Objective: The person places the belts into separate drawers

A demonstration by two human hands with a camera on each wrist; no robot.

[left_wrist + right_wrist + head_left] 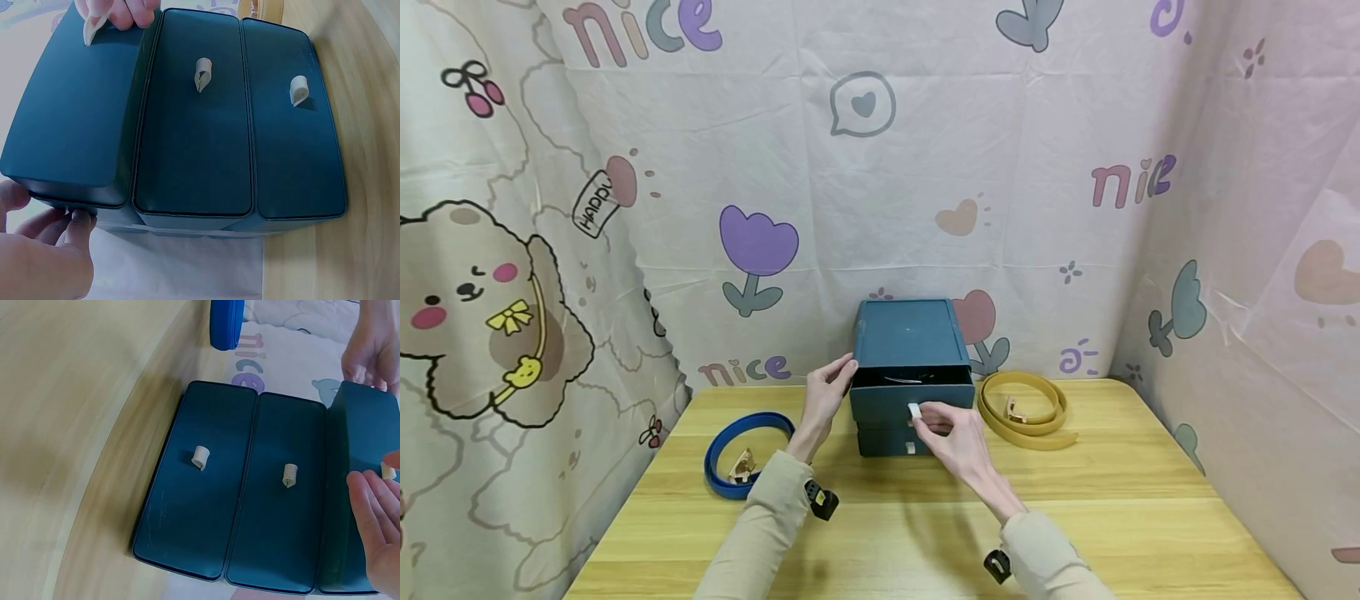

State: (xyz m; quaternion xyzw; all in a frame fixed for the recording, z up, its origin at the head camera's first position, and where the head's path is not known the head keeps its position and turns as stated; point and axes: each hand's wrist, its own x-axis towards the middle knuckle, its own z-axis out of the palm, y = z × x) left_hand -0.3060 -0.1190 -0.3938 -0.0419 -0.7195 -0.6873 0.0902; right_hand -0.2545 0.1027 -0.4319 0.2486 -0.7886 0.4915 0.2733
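A dark blue-green three-drawer box stands on the table, with its top drawer pulled partly out and a dark interior showing. My right hand pinches the white pull tab on this drawer between thumb and fingers. At the box's upper left edge, my left hand holds on, its fingers bent against the side. The middle drawer and bottom drawer are closed, each with its own pale tab. Inside the top drawer lies a thin shiny item that is too small to identify.
A coiled blue belt with a gold buckle lies left of the box, near my left forearm. To the right lies a coiled yellow belt. Behind the wooden table hangs a printed curtain.
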